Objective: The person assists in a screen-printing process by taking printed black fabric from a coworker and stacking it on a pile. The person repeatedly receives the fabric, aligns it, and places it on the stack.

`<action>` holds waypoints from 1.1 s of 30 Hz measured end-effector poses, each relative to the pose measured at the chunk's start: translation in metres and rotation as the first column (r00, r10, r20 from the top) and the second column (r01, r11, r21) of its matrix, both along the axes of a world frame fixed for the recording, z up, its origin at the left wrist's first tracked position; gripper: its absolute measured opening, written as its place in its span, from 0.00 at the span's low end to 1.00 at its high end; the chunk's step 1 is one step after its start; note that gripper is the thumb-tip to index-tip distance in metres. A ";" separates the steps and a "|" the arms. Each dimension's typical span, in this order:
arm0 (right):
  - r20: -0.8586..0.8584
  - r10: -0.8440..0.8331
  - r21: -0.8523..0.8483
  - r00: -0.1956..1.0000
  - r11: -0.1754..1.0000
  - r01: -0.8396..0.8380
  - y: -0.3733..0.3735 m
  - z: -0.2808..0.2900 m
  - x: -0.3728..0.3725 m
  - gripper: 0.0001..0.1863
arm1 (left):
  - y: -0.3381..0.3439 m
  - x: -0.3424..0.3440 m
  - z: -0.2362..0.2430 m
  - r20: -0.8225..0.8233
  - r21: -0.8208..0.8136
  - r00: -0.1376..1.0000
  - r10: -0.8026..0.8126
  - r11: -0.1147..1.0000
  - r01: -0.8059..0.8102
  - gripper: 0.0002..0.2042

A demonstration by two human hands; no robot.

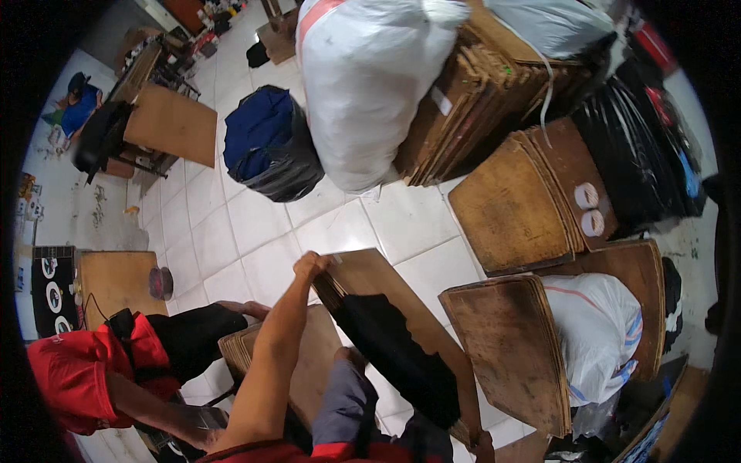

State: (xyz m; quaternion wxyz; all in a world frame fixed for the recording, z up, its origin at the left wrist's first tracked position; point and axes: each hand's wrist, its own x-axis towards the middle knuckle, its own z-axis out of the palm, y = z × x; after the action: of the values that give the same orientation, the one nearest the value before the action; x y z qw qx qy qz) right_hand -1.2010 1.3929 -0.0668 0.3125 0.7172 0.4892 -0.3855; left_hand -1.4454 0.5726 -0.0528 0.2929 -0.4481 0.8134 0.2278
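Slanting in front of my legs is a stack of thin brown boards (377, 272), with a piece of black cloth (397, 347) lying along its top. My left hand (312, 265) is closed round the far left corner of the boards. At the near right corner my right hand (484, 447) is gripping the edge; only part of it shows at the lower rim. Beneath and to the left, another stack of brown boards (315, 351) lies partly hidden behind my left forearm.
At my left is a person in a red shirt (77, 378). Ahead stand a black bag of blue cloth (262, 139) and a tall white sack (370, 92). To the right are upright boards (505, 347), another white sack (594, 332) and leaning boards (509, 204). White tiles (332, 224) cover the floor.
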 end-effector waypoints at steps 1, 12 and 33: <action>-0.026 0.007 -0.043 1.000 0.999 -0.008 -0.020 -0.006 -0.011 0.23 | -0.024 0.004 -0.006 -0.001 -0.019 1.000 0.014 1.000 -0.014 0.25; -0.139 0.240 -0.084 0.961 0.964 -0.253 -0.287 0.005 -0.204 0.22 | -0.314 0.018 0.003 0.030 0.047 0.942 0.333 0.941 -0.334 0.30; -0.218 0.810 0.275 0.545 0.587 -0.761 -0.456 -0.008 -0.664 0.15 | -0.355 0.027 -0.034 -0.305 0.318 0.464 0.831 0.549 -0.773 0.14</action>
State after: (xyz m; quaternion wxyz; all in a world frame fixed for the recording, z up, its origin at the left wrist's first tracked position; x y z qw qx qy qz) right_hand -1.8651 0.9364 -0.0751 0.3140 0.3692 0.8294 -0.2777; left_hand -1.4184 0.2173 -0.0865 -0.0028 -0.6959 0.5310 0.4835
